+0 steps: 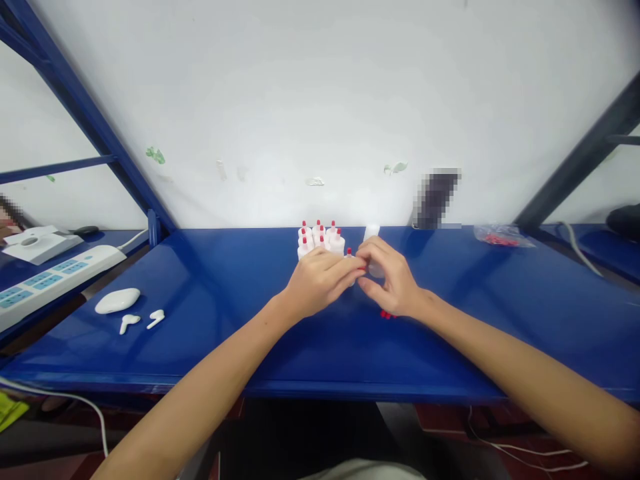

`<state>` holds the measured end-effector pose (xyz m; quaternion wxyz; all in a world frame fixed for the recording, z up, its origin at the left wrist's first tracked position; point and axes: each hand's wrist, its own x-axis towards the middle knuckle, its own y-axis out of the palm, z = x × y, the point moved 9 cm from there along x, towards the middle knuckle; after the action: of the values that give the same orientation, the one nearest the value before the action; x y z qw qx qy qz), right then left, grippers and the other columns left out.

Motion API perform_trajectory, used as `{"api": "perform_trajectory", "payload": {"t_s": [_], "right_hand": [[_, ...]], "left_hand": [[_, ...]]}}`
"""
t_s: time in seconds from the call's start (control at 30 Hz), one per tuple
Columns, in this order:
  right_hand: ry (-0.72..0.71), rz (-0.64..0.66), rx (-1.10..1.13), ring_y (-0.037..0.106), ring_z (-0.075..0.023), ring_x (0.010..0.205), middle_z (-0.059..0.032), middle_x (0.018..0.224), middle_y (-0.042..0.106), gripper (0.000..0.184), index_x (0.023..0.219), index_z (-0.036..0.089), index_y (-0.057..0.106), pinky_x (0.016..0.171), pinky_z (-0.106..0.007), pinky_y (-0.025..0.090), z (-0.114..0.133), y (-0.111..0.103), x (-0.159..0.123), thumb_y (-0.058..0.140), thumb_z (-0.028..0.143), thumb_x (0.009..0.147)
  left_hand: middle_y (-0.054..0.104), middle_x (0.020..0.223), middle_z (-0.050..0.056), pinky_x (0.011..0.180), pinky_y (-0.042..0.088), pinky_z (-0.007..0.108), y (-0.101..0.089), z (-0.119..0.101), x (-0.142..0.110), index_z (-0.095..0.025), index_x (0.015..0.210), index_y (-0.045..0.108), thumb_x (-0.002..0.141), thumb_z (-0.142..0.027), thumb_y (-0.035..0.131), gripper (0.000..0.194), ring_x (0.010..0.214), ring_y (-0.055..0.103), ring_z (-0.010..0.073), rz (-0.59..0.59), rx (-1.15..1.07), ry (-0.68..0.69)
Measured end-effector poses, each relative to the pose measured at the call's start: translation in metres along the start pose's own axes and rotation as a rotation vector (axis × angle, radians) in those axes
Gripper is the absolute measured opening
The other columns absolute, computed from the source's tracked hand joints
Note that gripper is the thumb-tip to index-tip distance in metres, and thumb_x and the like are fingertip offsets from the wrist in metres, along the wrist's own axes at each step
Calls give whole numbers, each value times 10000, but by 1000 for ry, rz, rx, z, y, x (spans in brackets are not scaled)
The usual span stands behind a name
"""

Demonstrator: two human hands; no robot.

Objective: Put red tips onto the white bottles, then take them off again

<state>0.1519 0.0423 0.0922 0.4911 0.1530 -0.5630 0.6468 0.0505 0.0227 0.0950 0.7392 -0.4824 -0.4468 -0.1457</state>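
Observation:
Both my hands meet just right of a cluster of small white bottles with pointed red tips. My left hand reaches in with its fingers pressed together, in front of a red-tipped bottle. At its fingertips is a small red cap. My right hand curls in from the other side, thumb and fingers closing about the same cap. A white bottle shows behind my right hand, partly hidden by it. Several loose red caps lie on the blue table below my right hand.
The blue table runs up to a white wall. At left lie a white earbud case, two earbuds and a power strip. A clear bag with red pieces lies at back right. Blue posts frame both sides.

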Motion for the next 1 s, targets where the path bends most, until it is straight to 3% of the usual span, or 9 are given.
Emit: {"api": "perform_trajectory", "payload": {"t_s": [0.2,0.4,0.63,0.9,1.0], "right_hand": [[-6,103,96,524,-205,754,-30,883,512,355,1099,233,370,662,-346,456,1,14,-6,550,355,819],[-3,76,46,532,-203,760,-34,898,531,359,1127,240,375,678,-350,471,-1,13,-7,539,373,837],[44,73,69,498,-165,690,2,844,498,377,1088,247,402,648,-315,449,-3,16,-7,513,145,743],[68,49,84,480,-128,586,28,774,521,304,986,244,433,575,-265,424,2,12,-4,463,80,732],[47,11,49,541,-151,649,11,801,572,283,995,239,466,631,-283,458,3,8,-3,479,111,744]], "left_hand": [[698,764,3,632,449,237,9,-7,-2,-190,960,662,992,-283,477,210,658,626,105,79,10,62],[677,722,2,605,444,227,5,-11,0,-170,909,634,990,-250,456,211,632,617,108,76,25,90],[680,755,5,559,446,216,21,-12,-3,-158,995,593,990,-204,374,224,628,626,111,295,20,121],[719,841,23,601,489,214,25,-12,-8,-175,1087,593,1005,-261,379,245,666,664,118,228,-23,63],[712,774,5,559,464,208,23,-11,-10,-161,1087,580,995,-243,389,227,611,646,110,184,-72,34]]}}
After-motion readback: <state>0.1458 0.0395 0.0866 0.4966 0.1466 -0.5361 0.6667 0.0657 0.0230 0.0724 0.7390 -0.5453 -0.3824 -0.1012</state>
